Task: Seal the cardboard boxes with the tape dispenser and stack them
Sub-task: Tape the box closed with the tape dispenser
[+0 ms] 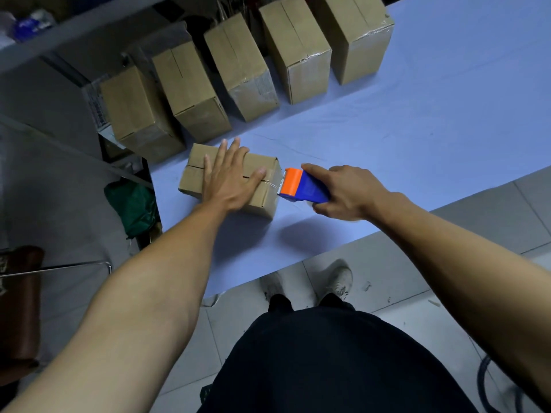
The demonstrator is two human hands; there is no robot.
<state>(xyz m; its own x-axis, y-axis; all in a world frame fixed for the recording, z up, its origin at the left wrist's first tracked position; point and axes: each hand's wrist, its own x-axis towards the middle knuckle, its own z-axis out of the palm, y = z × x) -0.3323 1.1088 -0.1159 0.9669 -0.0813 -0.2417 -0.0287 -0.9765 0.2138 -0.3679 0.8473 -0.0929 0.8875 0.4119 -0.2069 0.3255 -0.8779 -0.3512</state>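
A small cardboard box (pixel 196 174) lies on the blue table (pixel 417 120), its top flaps closed with a slit along the middle seam. My left hand (pixel 231 177) presses flat on the top of it, fingers straight and spread. My right hand (pixel 346 190) grips the blue handle of the tape dispenser (pixel 304 186). The dispenser's orange front end touches the box's right end face, at the seam. A thin strip of tape seems to run from the dispenser onto that face.
Several cardboard boxes (pixel 238 67) stand in a row along the table's far edge, some with tape on their ends. A green bag (pixel 132 204) lies on the floor at the left. A brown seat (pixel 21 305) is at the far left. The table's right part is bare cloth.
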